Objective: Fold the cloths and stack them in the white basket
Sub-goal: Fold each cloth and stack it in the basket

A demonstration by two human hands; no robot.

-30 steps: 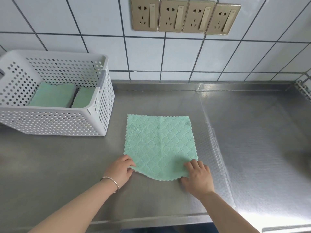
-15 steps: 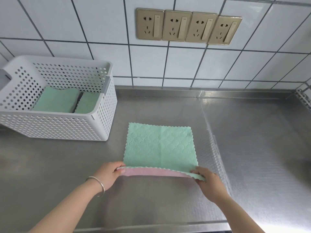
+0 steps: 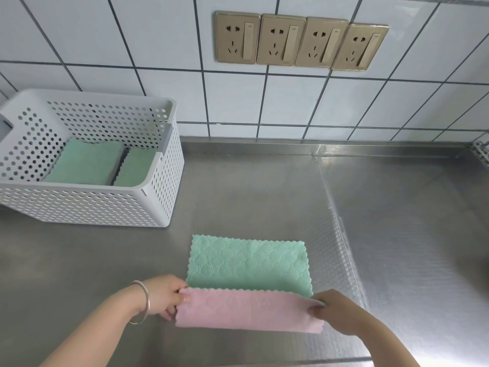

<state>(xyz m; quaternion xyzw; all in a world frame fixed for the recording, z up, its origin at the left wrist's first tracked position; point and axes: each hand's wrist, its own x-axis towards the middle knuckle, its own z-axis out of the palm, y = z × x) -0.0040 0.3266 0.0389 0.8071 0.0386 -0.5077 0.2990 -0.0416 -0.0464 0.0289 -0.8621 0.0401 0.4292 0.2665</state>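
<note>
A square cloth point(image 3: 248, 263), green on top and pink underneath, lies on the steel counter in front of me. Its near edge is lifted and turned over toward the wall, so a pink band shows across the front. My left hand point(image 3: 166, 298) pinches the near left corner and my right hand point(image 3: 336, 311) pinches the near right corner. The white perforated basket point(image 3: 105, 207) stands at the back left. Inside it lie two folded green cloths point(image 3: 87, 162) side by side.
The steel counter point(image 3: 264, 194) runs to a tiled wall with a row of several sockets point(image 3: 299, 42). A textured strip of the counter point(image 3: 344, 260) begins just right of the cloth. A metal rack edge point(image 3: 483, 152) shows at the far right.
Both hands went from resting on the near corners of the flat cloth to pinching them, and have lifted the near edge and brought it over toward the wall, baring the pink underside.
</note>
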